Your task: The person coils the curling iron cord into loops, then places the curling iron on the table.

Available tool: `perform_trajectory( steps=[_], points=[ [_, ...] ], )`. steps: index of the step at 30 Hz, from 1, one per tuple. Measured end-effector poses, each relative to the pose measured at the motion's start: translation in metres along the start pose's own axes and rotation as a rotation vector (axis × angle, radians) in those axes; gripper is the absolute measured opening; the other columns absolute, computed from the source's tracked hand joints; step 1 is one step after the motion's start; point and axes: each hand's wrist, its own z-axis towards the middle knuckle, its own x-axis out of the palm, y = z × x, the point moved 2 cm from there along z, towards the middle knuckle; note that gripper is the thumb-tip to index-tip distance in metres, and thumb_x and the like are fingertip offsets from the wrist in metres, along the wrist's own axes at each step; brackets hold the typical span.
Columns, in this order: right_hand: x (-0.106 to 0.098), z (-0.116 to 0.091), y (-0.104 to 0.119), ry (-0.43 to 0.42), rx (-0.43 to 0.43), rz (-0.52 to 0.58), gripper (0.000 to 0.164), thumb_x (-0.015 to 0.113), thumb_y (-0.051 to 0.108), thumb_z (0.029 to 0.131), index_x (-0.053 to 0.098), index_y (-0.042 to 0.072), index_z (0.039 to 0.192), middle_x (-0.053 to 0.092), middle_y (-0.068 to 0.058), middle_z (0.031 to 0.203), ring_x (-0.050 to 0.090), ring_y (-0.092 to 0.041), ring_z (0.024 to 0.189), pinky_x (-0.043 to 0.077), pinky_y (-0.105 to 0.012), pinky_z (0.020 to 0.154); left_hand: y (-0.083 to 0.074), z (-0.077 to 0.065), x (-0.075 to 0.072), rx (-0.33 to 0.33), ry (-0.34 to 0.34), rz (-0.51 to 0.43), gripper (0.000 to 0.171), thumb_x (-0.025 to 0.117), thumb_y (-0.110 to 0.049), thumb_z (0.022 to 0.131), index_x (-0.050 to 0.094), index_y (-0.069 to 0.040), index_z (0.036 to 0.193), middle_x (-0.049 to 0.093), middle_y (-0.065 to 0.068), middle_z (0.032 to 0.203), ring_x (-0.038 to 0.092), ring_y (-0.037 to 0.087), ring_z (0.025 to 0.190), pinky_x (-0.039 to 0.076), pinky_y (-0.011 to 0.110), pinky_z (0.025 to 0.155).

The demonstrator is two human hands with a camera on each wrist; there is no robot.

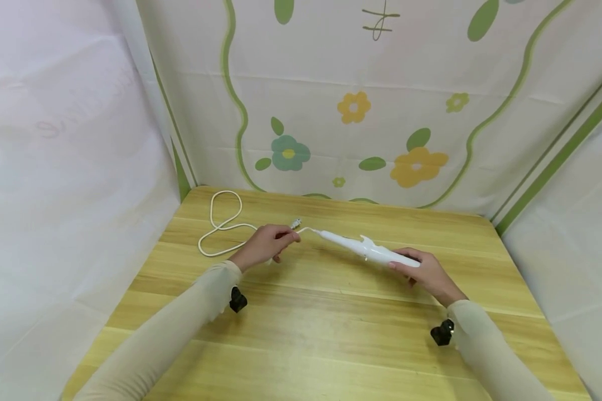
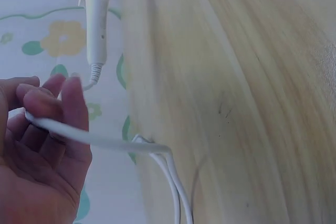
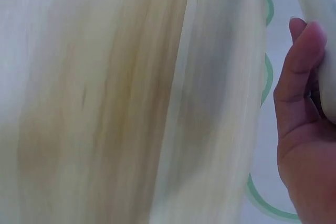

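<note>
A white curling iron is held above the table, tilted, its cord end toward the left. My right hand grips it by its right end, with fingers and thumb around the body; the right wrist view shows only part of the curling iron at its edge. Just left of the cord end, my left hand pinches the white cord. In the left wrist view the cord runs across the curled fingers, and the handle with a small switch appears beyond them.
Loops of the cord lie on the wooden table at the back left, and the plug rests just behind my left hand. A flower-printed cloth hangs behind the table. White cloth walls stand at both sides.
</note>
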Motion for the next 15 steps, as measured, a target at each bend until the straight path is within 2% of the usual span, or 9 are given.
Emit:
perform_trajectory(
  steps=[3,5,7,10,15],
  points=[
    [0.002,-0.001,-0.001,-0.010,0.004,0.052,0.060,0.078,0.039,0.103,0.062,0.006,0.151,0.066,-0.022,0.123,0.064,-0.029,0.090,0.063,-0.040,0.067,-0.001,-0.002,-0.003,0.023,-0.031,0.050,0.029,0.055,-0.036,0.116,0.079,-0.022,0.125,0.048,-0.002,0.071,0.045,0.017,0.059,0.051,0.037,0.060],
    [0.003,-0.002,-0.001,-0.025,0.005,0.080,0.059,0.078,0.039,0.104,0.062,0.007,0.151,0.066,-0.019,0.119,0.065,-0.030,0.090,0.064,-0.040,0.069,-0.002,-0.003,-0.006,0.043,-0.054,0.085,0.029,0.056,-0.036,0.116,0.080,-0.023,0.123,0.046,-0.002,0.072,0.039,0.014,0.061,0.040,0.031,0.058],
    [0.004,-0.004,-0.001,-0.040,0.002,0.106,0.058,0.077,0.038,0.104,0.062,0.006,0.151,0.066,-0.014,0.113,0.065,-0.031,0.090,0.064,-0.039,0.070,-0.004,-0.005,-0.008,0.061,-0.074,0.111,0.027,0.058,-0.036,0.115,0.081,-0.023,0.121,0.047,-0.002,0.074,0.037,0.014,0.063,0.036,0.031,0.060],
    [0.005,-0.005,0.002,-0.071,-0.001,0.149,0.058,0.079,0.037,0.103,0.063,0.006,0.149,0.066,-0.004,0.117,0.064,-0.028,0.091,0.064,-0.036,0.072,-0.010,-0.008,-0.014,0.092,-0.091,0.136,0.025,0.060,-0.036,0.114,0.082,-0.024,0.117,0.053,0.001,0.076,0.039,0.014,0.065,0.037,0.031,0.061],
    [0.005,-0.008,0.012,-0.124,-0.031,0.224,0.059,0.079,0.034,0.103,0.059,0.010,0.153,0.068,0.002,0.125,0.065,-0.022,0.093,0.063,-0.032,0.071,-0.018,-0.013,-0.029,0.158,-0.099,0.124,0.022,0.064,-0.035,0.113,0.083,-0.025,0.113,0.059,-0.001,0.078,0.040,0.013,0.066,0.037,0.031,0.063]
  ],
)
